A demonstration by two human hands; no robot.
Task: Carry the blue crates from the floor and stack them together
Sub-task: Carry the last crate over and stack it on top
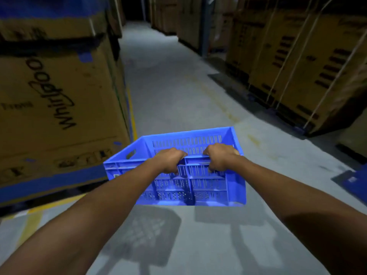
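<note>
— While I'm watching the head feed, tell me where the blue crate (210,187) is.
— I see it held up off the grey floor (178,86) in the aisle, straight ahead of both arms. Its open top faces up and its shadow (147,231) falls on the concrete below.
— And each grip?
— The left grip (170,159) and the right grip (220,155) are both wrapped round the rim of the crate's near wall, side by side near its middle.
— Around it?
— Big cardboard boxes (59,96) stand close on my left, with a yellow line (132,108) running along their foot. Strapped cartons (297,66) stand well off to the right. A flat blue thing (349,178) lies at the right edge; I can't tell what it is.
</note>
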